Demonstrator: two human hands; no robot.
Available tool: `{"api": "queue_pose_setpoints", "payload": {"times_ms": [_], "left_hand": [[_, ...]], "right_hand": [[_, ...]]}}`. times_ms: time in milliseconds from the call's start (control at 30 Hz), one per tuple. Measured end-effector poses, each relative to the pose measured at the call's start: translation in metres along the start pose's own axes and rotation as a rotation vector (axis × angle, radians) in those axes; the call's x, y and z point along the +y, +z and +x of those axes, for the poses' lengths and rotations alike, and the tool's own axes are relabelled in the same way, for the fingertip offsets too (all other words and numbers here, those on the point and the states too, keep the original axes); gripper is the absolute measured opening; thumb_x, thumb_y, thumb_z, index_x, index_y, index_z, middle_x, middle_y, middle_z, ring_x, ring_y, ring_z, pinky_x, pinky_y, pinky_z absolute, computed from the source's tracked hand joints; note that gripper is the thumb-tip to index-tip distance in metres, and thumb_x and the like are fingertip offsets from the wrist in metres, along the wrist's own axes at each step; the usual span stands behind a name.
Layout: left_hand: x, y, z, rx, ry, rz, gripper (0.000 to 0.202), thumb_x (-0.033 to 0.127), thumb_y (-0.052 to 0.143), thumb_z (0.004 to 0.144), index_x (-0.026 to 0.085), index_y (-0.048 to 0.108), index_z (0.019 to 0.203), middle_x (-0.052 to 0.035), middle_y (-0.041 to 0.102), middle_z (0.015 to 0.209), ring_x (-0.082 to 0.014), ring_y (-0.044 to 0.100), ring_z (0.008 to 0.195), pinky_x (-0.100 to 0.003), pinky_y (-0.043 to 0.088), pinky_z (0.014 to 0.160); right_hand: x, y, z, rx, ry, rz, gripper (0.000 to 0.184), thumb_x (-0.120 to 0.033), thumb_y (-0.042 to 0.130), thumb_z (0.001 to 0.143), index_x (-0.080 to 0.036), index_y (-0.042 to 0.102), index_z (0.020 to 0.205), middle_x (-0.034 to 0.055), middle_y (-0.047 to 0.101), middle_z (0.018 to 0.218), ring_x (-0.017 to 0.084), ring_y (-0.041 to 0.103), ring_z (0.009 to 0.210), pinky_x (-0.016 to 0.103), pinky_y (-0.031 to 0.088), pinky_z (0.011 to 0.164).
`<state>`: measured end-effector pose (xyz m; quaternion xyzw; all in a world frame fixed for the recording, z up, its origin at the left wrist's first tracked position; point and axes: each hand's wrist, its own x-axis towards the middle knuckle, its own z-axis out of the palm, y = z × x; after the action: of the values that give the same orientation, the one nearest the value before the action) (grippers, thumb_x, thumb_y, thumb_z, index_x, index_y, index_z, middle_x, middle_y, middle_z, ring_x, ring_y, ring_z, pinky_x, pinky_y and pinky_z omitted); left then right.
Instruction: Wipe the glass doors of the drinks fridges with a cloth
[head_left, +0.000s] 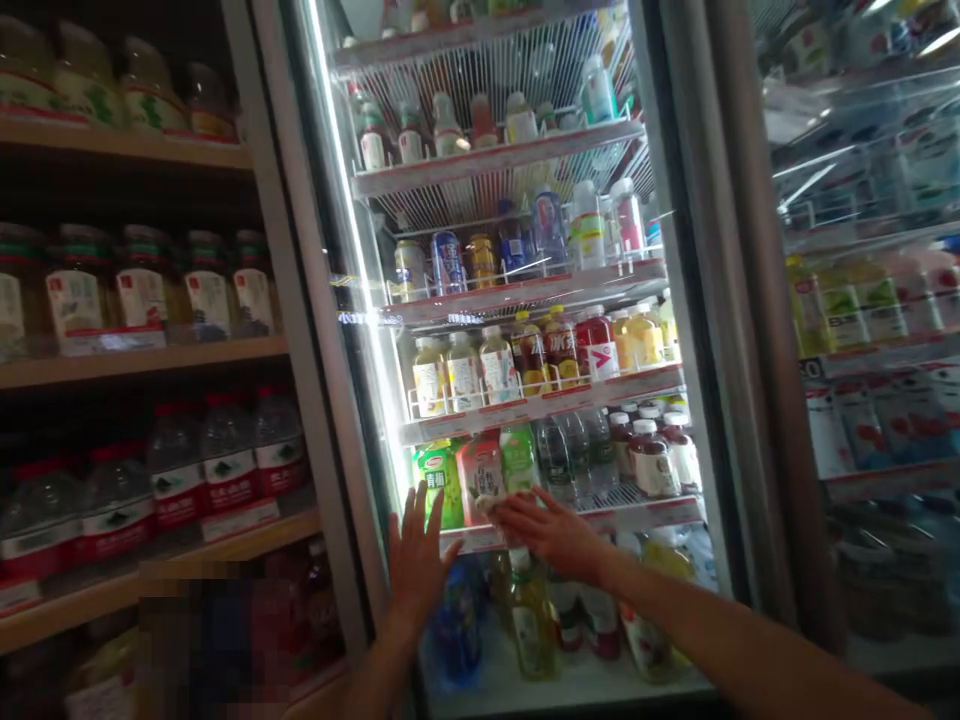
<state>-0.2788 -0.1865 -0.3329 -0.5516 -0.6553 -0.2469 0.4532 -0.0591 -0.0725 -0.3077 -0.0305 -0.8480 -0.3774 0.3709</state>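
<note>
My left hand [416, 560] is raised with its fingers spread, in front of the lower left part of a lit drinks cooler's glass door [480, 440]. To its right my right hand [551, 530] reaches in with its fingers stretched out toward the left. A small pale patch shows at those fingertips; I cannot make out what it is. Just behind the hands stand a green drink carton [441, 485], a pinkish-red carton [480, 475] and a light green carton [519, 455] on a cooler shelf. Whether either hand touches the glass is hard to tell.
Wooden shelves [150, 360] on the left hold jars and red-capped water bottles [229, 440]. Inside the cooler, more shelves carry bottles and cans [448, 262]. A dark upright door frame [739, 300] separates it from another stocked cooler on the right. The lower left corner is pixelated.
</note>
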Motion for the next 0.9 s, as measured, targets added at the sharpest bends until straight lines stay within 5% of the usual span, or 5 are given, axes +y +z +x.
{"api": "queue_pose_setpoints", "payload": {"times_ms": [167,367,567,733,900], "left_hand": [[-0.019,0.0,-0.003,0.015,-0.028,-0.003,0.053,0.036,0.048,0.086,0.016,0.04,0.134,-0.0165,0.034,0.144,-0.0293,0.032,0.133,-0.053,0.03,0.104],[-0.053,0.0,-0.011,0.053,-0.116,-0.048,0.067,0.04,0.05,0.083,0.014,0.026,0.14,-0.0185,0.036,0.142,-0.0311,0.034,0.132,-0.053,0.033,0.102],[-0.065,-0.004,-0.005,0.068,-0.109,-0.015,0.065,0.035,0.053,0.08,0.016,0.029,0.137,-0.0179,0.035,0.143,-0.0311,0.033,0.133,-0.053,0.034,0.102],[-0.06,-0.011,0.017,0.107,-0.061,-0.048,0.065,0.034,0.055,0.079,0.017,0.031,0.137,-0.0167,0.035,0.144,-0.0303,0.032,0.133,-0.051,0.033,0.103],[-0.042,-0.031,0.062,0.113,-0.068,-0.067,0.061,0.039,0.054,0.082,0.019,0.034,0.136,-0.0155,0.029,0.147,-0.0295,0.027,0.136,-0.052,0.029,0.106]], "right_hand": [[0.005,0.003,0.053,0.133,0.333,-0.044,0.047,-0.016,0.041,0.088,-0.019,0.04,0.136,0.0046,0.037,0.144,0.021,0.024,0.137,0.047,0.017,0.113],[-0.019,0.013,0.068,0.075,-0.119,0.011,0.043,-0.022,0.037,0.092,-0.019,0.04,0.135,-0.0012,0.036,0.145,0.013,0.028,0.134,0.037,0.019,0.114],[-0.02,0.021,0.097,0.184,0.138,-0.006,0.043,-0.016,0.037,0.091,-0.02,0.042,0.133,-0.0001,0.037,0.144,0.019,0.026,0.135,0.045,0.015,0.114],[0.003,0.008,0.081,0.127,-0.218,-0.019,0.042,-0.025,0.043,0.089,-0.023,0.043,0.132,-0.0025,0.036,0.145,0.017,0.022,0.137,0.042,0.01,0.115],[0.06,-0.017,0.078,0.237,0.309,-0.149,0.049,-0.017,0.045,0.086,-0.021,0.041,0.134,0.0038,0.037,0.144,0.022,0.016,0.139,0.048,0.002,0.114]]}}
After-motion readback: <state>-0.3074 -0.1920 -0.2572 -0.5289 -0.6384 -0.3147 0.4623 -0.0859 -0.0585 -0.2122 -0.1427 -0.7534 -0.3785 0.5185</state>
